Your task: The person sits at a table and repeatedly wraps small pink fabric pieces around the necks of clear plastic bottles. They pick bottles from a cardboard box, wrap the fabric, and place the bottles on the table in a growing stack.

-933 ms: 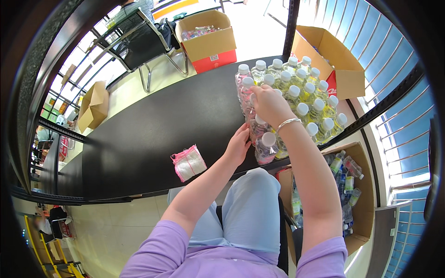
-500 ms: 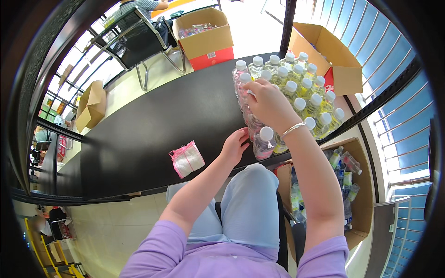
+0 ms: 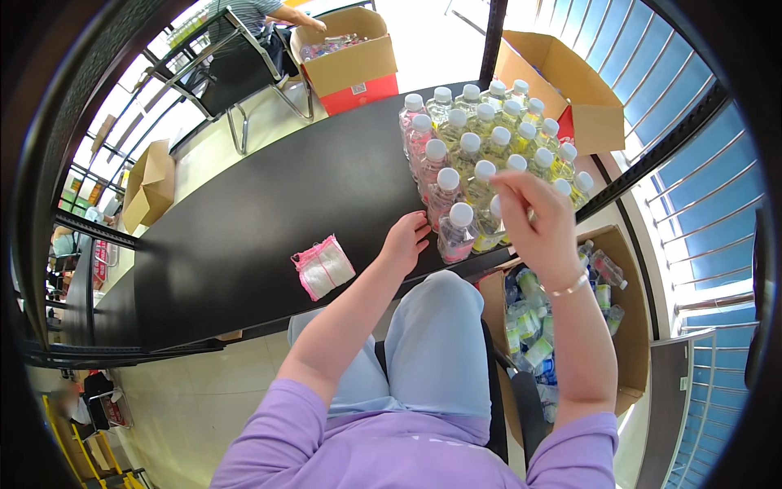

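Observation:
Clear bottles with white caps stand packed upright in rows at the right end of the black table. Pinkish bottles [image 3: 442, 197] form the left row, and yellowish bottles [image 3: 498, 149] fill the rest. My left hand [image 3: 406, 242] is open, its parted fingers beside the near pinkish bottles; whether they touch is unclear. Over the near right part of the group hovers my right hand [image 3: 539, 218], fingers bent and thumb apart, close to a white cap [image 3: 485, 169]. Nothing shows in its grasp. It hides some bottles behind it.
A folded white cloth with pink edging [image 3: 324, 267] lies on the black table [image 3: 244, 220]. Below right, a carton [image 3: 634, 342] holds loose bottles. Beyond the table are another carton [image 3: 595, 126], a bottle-filled box [image 3: 350, 69] and a person [image 3: 244, 20] on a chair.
My right hand has moved right and nearer, off the left row's caps. My left hand stays beside the pinkish bottles. The other person's arm now reaches toward the far box.

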`<state>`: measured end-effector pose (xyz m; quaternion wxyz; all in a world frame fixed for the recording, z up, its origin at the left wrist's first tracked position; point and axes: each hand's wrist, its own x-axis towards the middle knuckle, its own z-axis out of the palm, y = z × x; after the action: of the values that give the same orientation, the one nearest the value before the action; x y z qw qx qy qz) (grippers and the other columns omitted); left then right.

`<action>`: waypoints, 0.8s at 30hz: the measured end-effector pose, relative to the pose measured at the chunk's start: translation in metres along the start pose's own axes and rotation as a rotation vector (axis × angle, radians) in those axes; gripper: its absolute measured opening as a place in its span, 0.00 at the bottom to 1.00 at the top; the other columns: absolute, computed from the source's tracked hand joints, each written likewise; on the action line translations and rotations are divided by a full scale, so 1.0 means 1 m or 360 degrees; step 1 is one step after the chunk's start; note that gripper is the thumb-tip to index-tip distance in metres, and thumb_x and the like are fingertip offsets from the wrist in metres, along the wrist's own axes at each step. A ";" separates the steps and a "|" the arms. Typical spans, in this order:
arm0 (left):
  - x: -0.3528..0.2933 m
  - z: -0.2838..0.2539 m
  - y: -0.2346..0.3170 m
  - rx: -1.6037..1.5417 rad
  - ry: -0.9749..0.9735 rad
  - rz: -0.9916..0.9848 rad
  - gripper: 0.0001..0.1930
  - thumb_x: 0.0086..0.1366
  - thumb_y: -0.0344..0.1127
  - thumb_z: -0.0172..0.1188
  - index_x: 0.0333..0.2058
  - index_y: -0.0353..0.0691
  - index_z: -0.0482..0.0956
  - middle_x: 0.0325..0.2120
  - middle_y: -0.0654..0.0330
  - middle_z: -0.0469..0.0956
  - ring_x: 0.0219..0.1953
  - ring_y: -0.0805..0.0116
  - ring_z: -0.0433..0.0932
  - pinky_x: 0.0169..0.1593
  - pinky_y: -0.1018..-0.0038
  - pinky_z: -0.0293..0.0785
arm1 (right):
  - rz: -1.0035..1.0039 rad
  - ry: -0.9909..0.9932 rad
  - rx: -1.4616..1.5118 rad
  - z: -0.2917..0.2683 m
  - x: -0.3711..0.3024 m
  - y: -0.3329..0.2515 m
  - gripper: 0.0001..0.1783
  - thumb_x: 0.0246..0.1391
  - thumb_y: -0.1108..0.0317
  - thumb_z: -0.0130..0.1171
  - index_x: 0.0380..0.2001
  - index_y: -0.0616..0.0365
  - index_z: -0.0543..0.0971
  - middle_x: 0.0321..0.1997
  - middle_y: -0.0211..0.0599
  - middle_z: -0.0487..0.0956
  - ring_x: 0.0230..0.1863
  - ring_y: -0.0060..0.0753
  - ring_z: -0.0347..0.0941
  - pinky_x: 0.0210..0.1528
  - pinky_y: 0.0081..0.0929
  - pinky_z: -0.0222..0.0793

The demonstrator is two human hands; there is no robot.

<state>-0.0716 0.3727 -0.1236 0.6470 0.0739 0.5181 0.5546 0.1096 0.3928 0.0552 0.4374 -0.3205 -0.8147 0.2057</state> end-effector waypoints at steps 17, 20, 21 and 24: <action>0.000 -0.014 -0.006 0.0123 0.0048 0.0055 0.20 0.55 0.43 0.52 0.44 0.41 0.68 0.44 0.59 0.69 0.48 0.64 0.66 0.49 0.66 0.58 | 0.0663 -0.0218 -0.0002 -0.018 -0.165 -0.006 0.06 0.48 0.75 0.52 0.30 0.61 0.77 0.15 0.32 0.70 0.15 0.18 0.62 0.18 0.17 0.57; -0.027 -0.029 -0.012 -0.0004 0.0020 0.0113 0.17 0.57 0.44 0.51 0.42 0.40 0.70 0.41 0.59 0.71 0.45 0.64 0.68 0.46 0.67 0.63 | 0.0868 -0.0357 -0.0082 -0.030 -0.192 -0.009 0.07 0.46 0.71 0.53 0.29 0.59 0.77 0.24 0.41 0.76 0.24 0.41 0.72 0.27 0.29 0.67; -0.036 -0.038 -0.019 -0.0024 0.0032 0.0137 0.14 0.58 0.41 0.50 0.41 0.41 0.70 0.37 0.61 0.72 0.40 0.67 0.70 0.43 0.69 0.65 | 0.0948 -0.0354 -0.0116 -0.034 -0.202 -0.007 0.07 0.47 0.70 0.52 0.29 0.59 0.77 0.24 0.41 0.76 0.24 0.41 0.72 0.27 0.30 0.67; -0.065 -0.053 -0.059 0.0135 0.0023 0.0229 0.09 0.60 0.36 0.47 0.38 0.41 0.71 0.30 0.64 0.73 0.32 0.73 0.71 0.36 0.77 0.66 | 0.1334 -0.0468 -0.0218 -0.049 -0.232 0.000 0.11 0.49 0.64 0.51 0.33 0.59 0.76 0.22 0.41 0.75 0.27 0.43 0.72 0.30 0.33 0.67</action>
<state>-0.0643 0.2740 -0.1490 0.5980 0.1344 0.5391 0.5776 0.2466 0.2327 -0.0538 0.1735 -0.6184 -0.6797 0.3542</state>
